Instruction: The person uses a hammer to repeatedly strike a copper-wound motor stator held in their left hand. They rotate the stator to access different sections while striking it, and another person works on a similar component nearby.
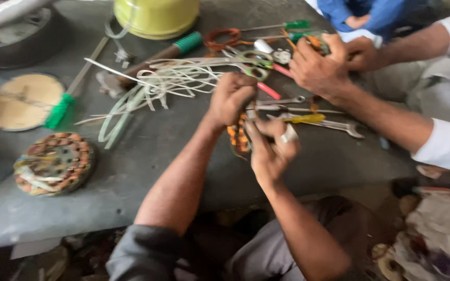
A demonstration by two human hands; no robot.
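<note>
Soft, even daylight, faint shadows, no glare; motion blur smears the whole frame.

A wound stator (54, 163) lies at the table's (147, 151) left edge; a yellow bowl (156, 16), white strips (154, 86), scissors (253, 61) and 2 wrenches (323, 123) lie beyond.

- You are showing two hands: left hand (231, 97), right hand (272, 151).
- Two co-worker's hands (319, 65) are working near the desk's (147, 156) far edge.
- One wound stator (53, 163) is lying by the left edge.
- One yellow bowl (156, 16) is sitting at the far edge.
</note>
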